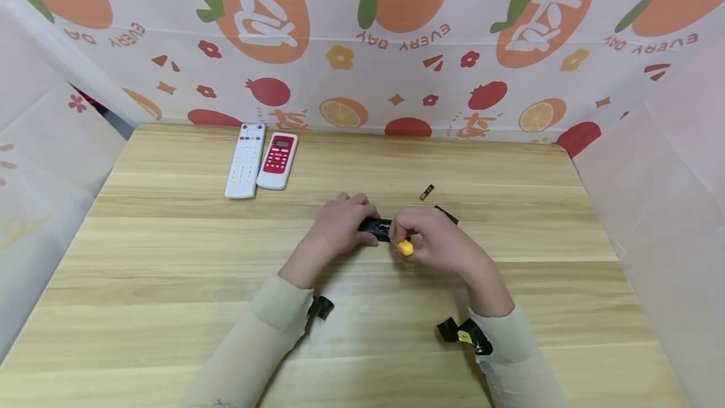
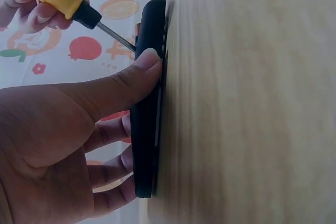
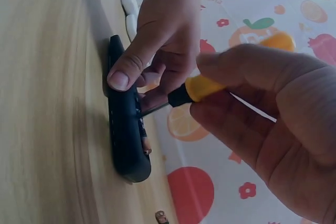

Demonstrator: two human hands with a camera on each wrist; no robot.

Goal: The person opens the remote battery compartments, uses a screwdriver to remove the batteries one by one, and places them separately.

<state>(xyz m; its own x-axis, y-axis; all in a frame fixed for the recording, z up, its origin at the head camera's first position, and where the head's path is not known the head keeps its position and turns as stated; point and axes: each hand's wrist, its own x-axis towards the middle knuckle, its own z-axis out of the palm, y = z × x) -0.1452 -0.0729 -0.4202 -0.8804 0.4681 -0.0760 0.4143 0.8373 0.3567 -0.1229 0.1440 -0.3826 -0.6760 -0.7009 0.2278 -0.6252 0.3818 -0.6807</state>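
A black remote control (image 1: 374, 226) lies on the wooden table with its open battery compartment facing up. My left hand (image 1: 338, 226) grips it, thumb on the near edge and fingers on the far edge. My right hand (image 1: 438, 239) holds a screwdriver (image 3: 203, 86) by its yellow handle. In both wrist views the metal shaft slants down into the compartment; the tip is hidden. A battery (image 3: 146, 144) shows in the compartment, near the remote's right end. Another battery (image 1: 427, 192) lies loose on the table beyond my right hand.
A thin black piece (image 1: 447, 214), perhaps the battery cover, lies just behind the right hand. At the back left of the table rest a long white remote (image 1: 245, 161) and a white-and-red remote (image 1: 277, 161). A fruit-print cloth (image 1: 368, 68) hangs behind the table.
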